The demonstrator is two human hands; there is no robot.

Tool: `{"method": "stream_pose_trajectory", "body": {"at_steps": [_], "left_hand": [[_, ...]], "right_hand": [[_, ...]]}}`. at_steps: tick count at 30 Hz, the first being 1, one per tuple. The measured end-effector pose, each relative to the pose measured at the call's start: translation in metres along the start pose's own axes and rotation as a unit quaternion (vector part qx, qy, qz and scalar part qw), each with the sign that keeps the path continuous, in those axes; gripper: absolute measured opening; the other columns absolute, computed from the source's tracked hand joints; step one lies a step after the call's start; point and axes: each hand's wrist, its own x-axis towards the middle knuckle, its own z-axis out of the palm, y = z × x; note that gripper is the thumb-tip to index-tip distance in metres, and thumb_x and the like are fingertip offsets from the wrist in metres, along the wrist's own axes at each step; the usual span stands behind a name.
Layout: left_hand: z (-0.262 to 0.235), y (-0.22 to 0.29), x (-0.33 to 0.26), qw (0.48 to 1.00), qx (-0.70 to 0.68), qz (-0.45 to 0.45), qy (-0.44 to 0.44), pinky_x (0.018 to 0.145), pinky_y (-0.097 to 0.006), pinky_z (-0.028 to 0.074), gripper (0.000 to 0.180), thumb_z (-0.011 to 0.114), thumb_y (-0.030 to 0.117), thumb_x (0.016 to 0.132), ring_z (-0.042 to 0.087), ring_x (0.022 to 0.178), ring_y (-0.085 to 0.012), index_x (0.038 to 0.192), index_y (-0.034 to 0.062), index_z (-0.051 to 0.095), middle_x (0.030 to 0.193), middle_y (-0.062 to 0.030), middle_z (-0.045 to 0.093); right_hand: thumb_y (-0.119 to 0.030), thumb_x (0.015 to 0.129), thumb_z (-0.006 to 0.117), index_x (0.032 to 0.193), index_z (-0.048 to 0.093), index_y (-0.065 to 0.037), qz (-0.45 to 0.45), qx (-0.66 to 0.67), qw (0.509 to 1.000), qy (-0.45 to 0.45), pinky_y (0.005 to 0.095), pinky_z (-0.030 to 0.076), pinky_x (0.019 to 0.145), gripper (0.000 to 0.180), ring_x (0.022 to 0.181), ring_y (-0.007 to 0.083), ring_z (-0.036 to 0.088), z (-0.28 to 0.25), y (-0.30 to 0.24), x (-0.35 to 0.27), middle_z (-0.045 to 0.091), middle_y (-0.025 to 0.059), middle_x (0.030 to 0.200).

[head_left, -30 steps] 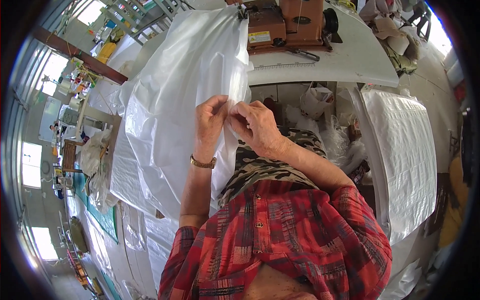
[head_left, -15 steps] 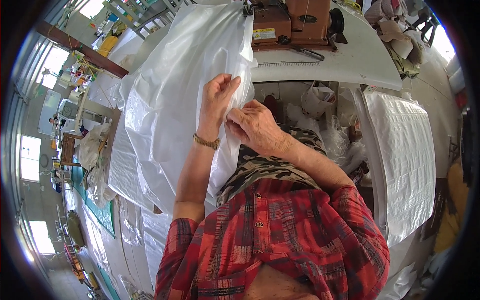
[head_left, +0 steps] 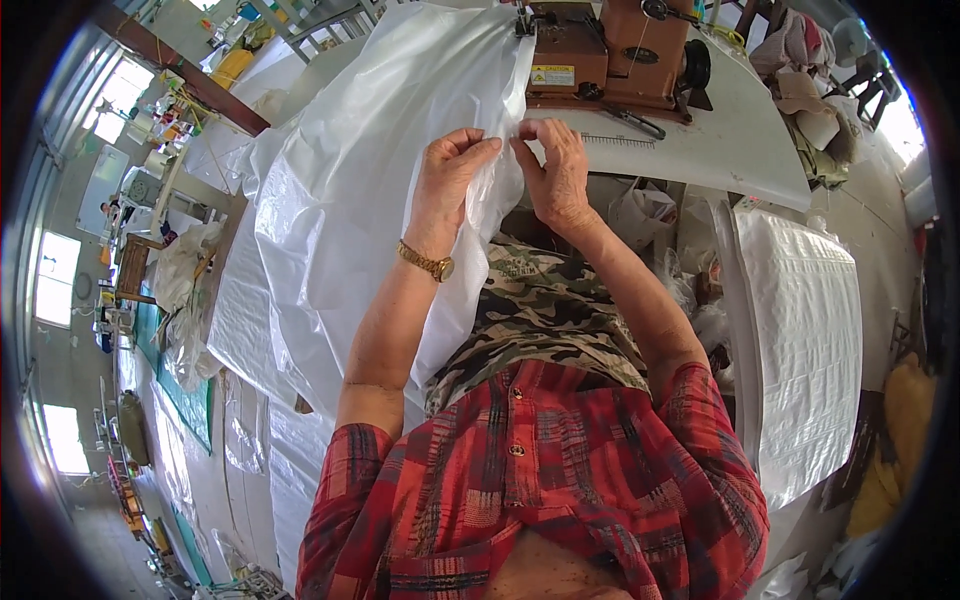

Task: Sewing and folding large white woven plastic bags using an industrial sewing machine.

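A large white woven plastic sheet [head_left: 340, 190] drapes over my lap and the left side of the table, its right edge running up to the needle end of a brown sewing machine [head_left: 645, 60]. My left hand [head_left: 450, 180], with a gold watch [head_left: 425, 260] on the wrist, pinches the sheet close to that edge. Opposite it, my right hand [head_left: 560, 175] has thumb and forefinger curled together at the edge, just short of the machine. Whatever lies between the right fingertips is too small to make out.
Thread snips [head_left: 640, 122] lie on the white tabletop [head_left: 720, 160] beside a printed ruler scale. To the right stands a stack of folded white sheets [head_left: 805, 340]. Clear plastic scraps and a bag [head_left: 642, 212] sit under the table. A hat [head_left: 805, 105] and cloths hang at the far right.
My right hand has moved up and away from beside my left wrist to the sheet's edge near the machine. My left hand has shifted slightly up and turned toward the edge.
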Motion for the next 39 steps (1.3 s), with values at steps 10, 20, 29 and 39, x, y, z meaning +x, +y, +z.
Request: {"method": "stream_pose_trajectory", "body": {"at_steps": [10,20,29,39], "left_hand": [[-0.005,0.001,0.009,0.998,0.021,0.044,-0.035,0.072,-0.023,0.053,0.021,0.064,0.001,0.084,0.064,0.079,-0.0103,0.104,-0.0052,0.065,0.092,-0.0070,0.068],[0.006,0.005,0.005,0.995,0.053,0.083,-0.025,0.063,-0.020,0.046,0.017,0.062,0.006,0.085,0.057,0.068,-0.0060,0.096,-0.0049,0.066,0.081,-0.0024,0.064],[0.008,0.006,0.029,0.998,0.023,0.028,0.049,0.055,-0.021,0.038,0.017,0.069,0.017,0.086,0.050,0.063,-0.0042,0.084,-0.0004,0.067,0.073,0.0029,0.059],[0.029,0.095,0.064,0.870,0.436,0.209,-0.100,0.050,-0.020,0.036,0.014,0.068,0.009,0.084,0.047,0.058,-0.0015,0.075,-0.0024,0.066,0.064,0.0065,0.057]], "right_hand": [[-0.005,0.079,0.067,0.107,0.062,-0.009,-0.109,-0.029,0.994,0.004,0.0373,0.041,0.081,0.028,0.084,0.0242,0.058,-0.008,0.000,0.015,0.061,0.0041,0.089],[-0.009,0.079,0.066,0.112,0.059,-0.007,-0.166,-0.078,0.982,-0.045,0.0400,0.039,0.089,0.033,0.091,0.0242,0.057,-0.015,-0.004,0.025,0.059,0.0051,0.093],[-0.007,0.080,0.067,0.114,0.057,-0.003,-0.176,-0.029,0.980,-0.092,0.0401,0.043,0.091,0.036,0.099,0.0278,0.057,-0.010,0.015,0.021,0.060,0.0096,0.103],[-0.008,0.066,0.065,0.085,0.064,-0.006,0.041,0.019,0.982,-0.181,0.0428,0.049,0.085,0.019,0.093,0.0353,0.063,0.080,-0.016,0.053,0.066,0.0158,0.093]]}}
